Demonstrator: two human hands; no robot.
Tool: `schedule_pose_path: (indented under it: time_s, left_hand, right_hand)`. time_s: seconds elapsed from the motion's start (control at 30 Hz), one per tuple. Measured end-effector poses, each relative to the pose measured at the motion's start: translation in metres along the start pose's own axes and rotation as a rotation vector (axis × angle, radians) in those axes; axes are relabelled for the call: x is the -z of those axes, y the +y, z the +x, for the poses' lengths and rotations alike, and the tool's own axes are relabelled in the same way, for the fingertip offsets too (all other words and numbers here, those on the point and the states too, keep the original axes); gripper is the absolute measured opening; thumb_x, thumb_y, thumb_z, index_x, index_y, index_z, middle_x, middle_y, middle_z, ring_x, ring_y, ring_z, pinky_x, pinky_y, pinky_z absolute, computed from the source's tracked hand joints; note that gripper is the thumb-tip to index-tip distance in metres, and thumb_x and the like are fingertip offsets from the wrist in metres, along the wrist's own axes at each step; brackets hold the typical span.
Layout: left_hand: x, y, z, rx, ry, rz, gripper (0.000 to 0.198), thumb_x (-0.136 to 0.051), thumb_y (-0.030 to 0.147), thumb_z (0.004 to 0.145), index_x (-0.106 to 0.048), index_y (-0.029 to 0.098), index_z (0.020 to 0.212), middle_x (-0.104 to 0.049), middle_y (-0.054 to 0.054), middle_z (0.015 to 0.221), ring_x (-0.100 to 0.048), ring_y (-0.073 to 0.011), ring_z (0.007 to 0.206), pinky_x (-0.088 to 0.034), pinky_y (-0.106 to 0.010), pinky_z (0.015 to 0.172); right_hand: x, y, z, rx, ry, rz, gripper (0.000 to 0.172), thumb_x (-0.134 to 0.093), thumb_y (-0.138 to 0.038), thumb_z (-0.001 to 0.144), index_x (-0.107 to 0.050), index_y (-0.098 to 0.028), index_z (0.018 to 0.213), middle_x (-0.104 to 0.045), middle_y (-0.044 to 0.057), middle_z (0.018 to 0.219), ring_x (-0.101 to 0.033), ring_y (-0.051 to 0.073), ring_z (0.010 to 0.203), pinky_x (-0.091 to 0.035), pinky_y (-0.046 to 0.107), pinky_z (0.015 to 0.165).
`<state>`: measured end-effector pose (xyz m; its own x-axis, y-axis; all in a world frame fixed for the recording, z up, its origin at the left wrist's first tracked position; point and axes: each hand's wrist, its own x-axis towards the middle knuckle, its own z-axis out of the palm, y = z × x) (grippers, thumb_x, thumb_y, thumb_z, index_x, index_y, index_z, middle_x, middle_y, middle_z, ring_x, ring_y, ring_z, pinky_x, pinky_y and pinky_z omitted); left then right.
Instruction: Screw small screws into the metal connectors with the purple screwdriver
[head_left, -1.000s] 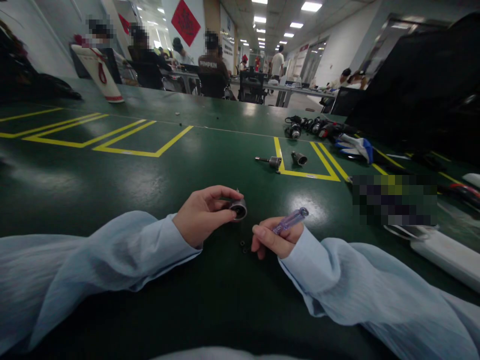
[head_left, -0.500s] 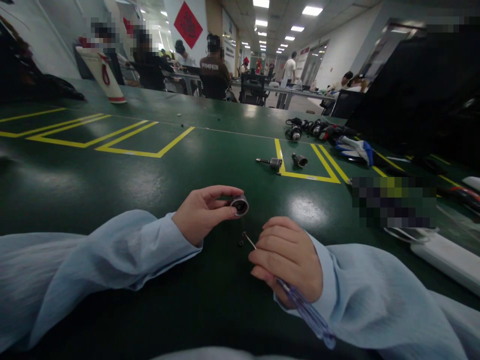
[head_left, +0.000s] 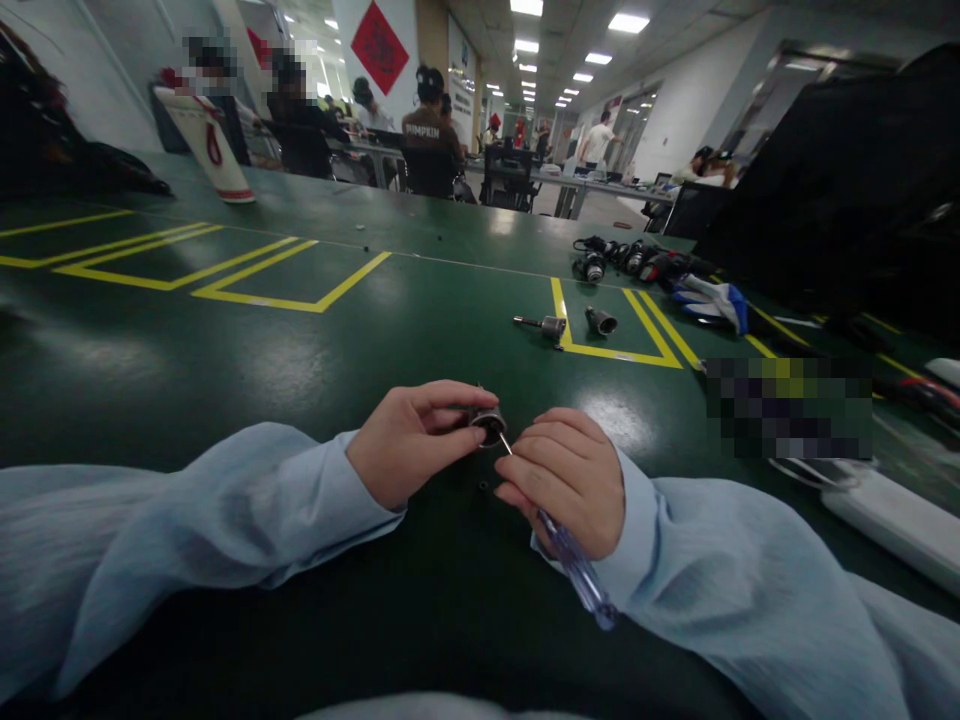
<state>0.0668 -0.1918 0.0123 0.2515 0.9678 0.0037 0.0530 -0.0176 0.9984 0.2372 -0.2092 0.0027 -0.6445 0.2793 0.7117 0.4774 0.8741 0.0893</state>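
Observation:
My left hand [head_left: 412, 435] pinches a round, hollow metal cup-shaped part [head_left: 489, 422] between thumb and fingers, its opening turned toward me. My right hand [head_left: 570, 480] is closed around a screwdriver with a clear purple handle [head_left: 581, 575]. The screwdriver's thin shaft points up and left, and its tip is at the opening of the metal part; how deep it sits is hidden. Below the hands, a tiny dark ring-like piece [head_left: 483, 486] lies on the green table. Further off rest a metal piece with a rod [head_left: 541, 326] and another cup-shaped metal piece [head_left: 601, 320].
Yellow tape outlines [head_left: 255, 300] mark the table. At the right lie dark tools [head_left: 611, 257], a blue-and-white glove [head_left: 712, 303] and a white power strip [head_left: 892, 520]. A white cup-like container [head_left: 210, 150] stands far left. Several people sit at tables beyond.
My right hand has moved up and left, bringing the screwdriver tip from below into the metal part's opening. My left hand has shifted slightly right and down with the part.

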Motion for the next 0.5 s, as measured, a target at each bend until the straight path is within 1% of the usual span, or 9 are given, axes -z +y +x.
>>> schedule_pose_path:
  time_s: [0.13, 0.3, 0.5]
  left_hand:
    - [-0.0009, -0.0001, 0.0016, -0.011, -0.003, 0.025, 0.029, -0.068, 0.011, 0.055, -0.063, 0.010, 0.083, -0.069, -0.006, 0.079, -0.064, -0.0188, 0.080, -0.053, -0.028, 0.075]
    - [-0.0022, 0.0008, 0.0032, -0.049, 0.014, 0.062, 0.018, -0.064, 0.012, 0.057, -0.061, 0.012, 0.075, -0.068, -0.004, 0.071, -0.065, -0.0170, 0.073, -0.053, -0.024, 0.067]
    - [-0.0015, -0.0004, 0.0036, -0.059, 0.019, 0.111, 0.019, -0.063, 0.013, 0.058, -0.062, 0.011, 0.077, -0.068, -0.004, 0.071, -0.064, -0.0165, 0.070, -0.053, -0.024, 0.065]
  right_hand:
    - [-0.0019, 0.0005, 0.0010, 0.006, -0.009, -0.026, 0.022, -0.045, -0.022, 0.083, -0.058, -0.013, 0.068, -0.060, 0.003, 0.059, -0.056, 0.013, 0.062, -0.042, 0.029, 0.067]
    - [-0.0030, -0.0019, -0.0002, 0.012, -0.012, -0.017, 0.018, -0.049, -0.022, 0.081, -0.058, -0.013, 0.070, -0.060, 0.004, 0.063, -0.055, 0.014, 0.066, -0.042, 0.030, 0.069]
    - [-0.0028, -0.0067, -0.0003, -0.005, -0.009, -0.043, 0.023, -0.045, -0.022, 0.084, -0.057, -0.014, 0.066, -0.059, 0.003, 0.061, -0.054, 0.014, 0.066, -0.041, 0.030, 0.070]
